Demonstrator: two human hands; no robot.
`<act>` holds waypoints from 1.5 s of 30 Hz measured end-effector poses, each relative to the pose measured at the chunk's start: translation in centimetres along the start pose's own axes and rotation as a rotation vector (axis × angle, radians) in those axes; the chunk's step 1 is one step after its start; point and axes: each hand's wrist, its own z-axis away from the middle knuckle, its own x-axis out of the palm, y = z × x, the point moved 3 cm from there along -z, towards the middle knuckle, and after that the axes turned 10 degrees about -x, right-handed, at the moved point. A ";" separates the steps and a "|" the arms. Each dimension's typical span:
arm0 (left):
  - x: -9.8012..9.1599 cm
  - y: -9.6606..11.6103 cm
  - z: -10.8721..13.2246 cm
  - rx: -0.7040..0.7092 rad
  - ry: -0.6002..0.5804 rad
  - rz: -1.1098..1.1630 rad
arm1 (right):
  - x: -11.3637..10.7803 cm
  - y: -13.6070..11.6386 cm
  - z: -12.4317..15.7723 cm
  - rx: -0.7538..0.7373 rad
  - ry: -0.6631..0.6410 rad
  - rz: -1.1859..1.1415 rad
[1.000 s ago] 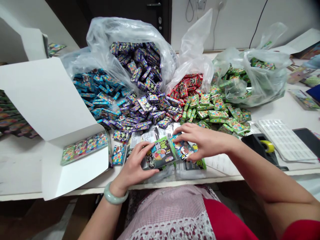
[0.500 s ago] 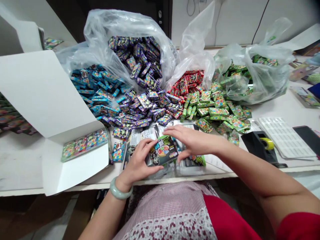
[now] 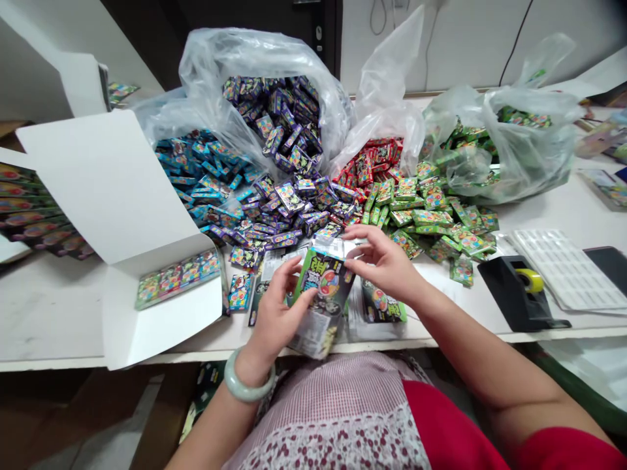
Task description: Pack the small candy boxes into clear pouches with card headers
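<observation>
Between my hands is a black and green printed plastic pouch [image 3: 327,287], tilted, its lower part clear enough to show grey print. My left hand [image 3: 279,307] grips its left side, thumb across the front. At the pouch's upper right corner, my right hand [image 3: 379,261] pinches the edge with thumb and fingertips. A strip of light blue shows at the top edge; what is inside is hidden. Another such pouch [image 3: 385,303] lies on the table to the right, under my right wrist. A single small blue box [image 3: 240,292] lies left of my left hand.
Behind my hands spread heaps of small boxes: blue [image 3: 196,170], purple [image 3: 294,196], red [image 3: 375,160] and green [image 3: 431,209], spilling from plastic bags [image 3: 337,111]. An open white carton [image 3: 112,189] with a row of boxes stands left. At right are a tape dispenser [image 3: 509,294] and sticker sheets [image 3: 568,267].
The pouch has turned more upright, its top toward the upper right. My right hand, apart from it before, now pinches its top corner. The whole view has shifted slightly.
</observation>
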 end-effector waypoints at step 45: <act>-0.5 0.3 -0.5 0.008 -0.134 0.382 | 1.1 -1.7 1.1 -0.056 -0.342 0.238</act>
